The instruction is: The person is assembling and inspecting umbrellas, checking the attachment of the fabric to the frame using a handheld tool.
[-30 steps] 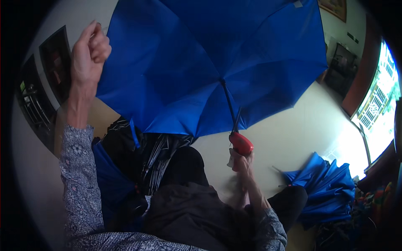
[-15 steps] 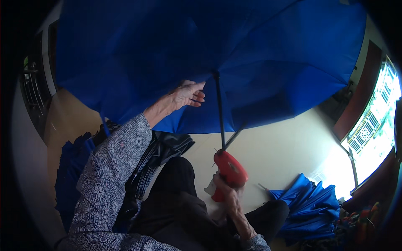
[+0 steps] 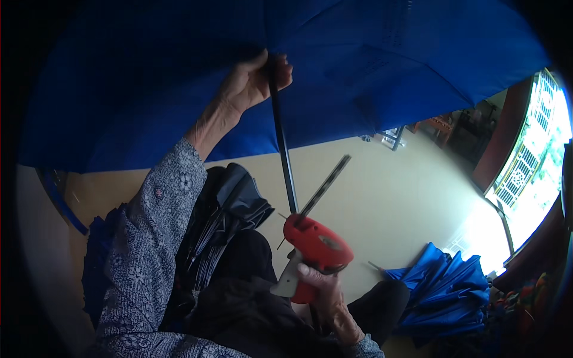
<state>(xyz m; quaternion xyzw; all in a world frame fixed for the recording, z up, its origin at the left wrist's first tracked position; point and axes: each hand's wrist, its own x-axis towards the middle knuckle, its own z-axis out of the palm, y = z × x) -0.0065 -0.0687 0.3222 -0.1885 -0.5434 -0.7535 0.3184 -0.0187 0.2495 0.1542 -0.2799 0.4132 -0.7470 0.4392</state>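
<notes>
Spanning the upper view: open blue canopy [image 3: 370, 77], above and beyond both hands.
Floor at right: folded blue umbrella [image 3: 439, 292] on the pale floor [image 3: 376, 185], apart from the hands, the right one nearer.
Left of the knees: folded black umbrella bundle [image 3: 242, 197], below the left forearm.
Shaft: black shaft [image 3: 283, 146], its long axis running steeply down from the canopy, leaning slightly rightward; lower end hidden behind the gun.
Gun: red tagging gun [image 3: 322, 244], nose up and left, overlapping the lower shaft; contact cannot be told.
Left hand: left hand [image 3: 253, 80] curled round the shaft near the canopy; the nearer to its top.
Right hand: right hand [image 3: 327, 292] wrapped about the gun's grip, nearer to the shaft's lower part.
Strip: narrow dark strip [image 3: 325, 185] rising rightward from the gun, diverging from the shaft.
</notes>
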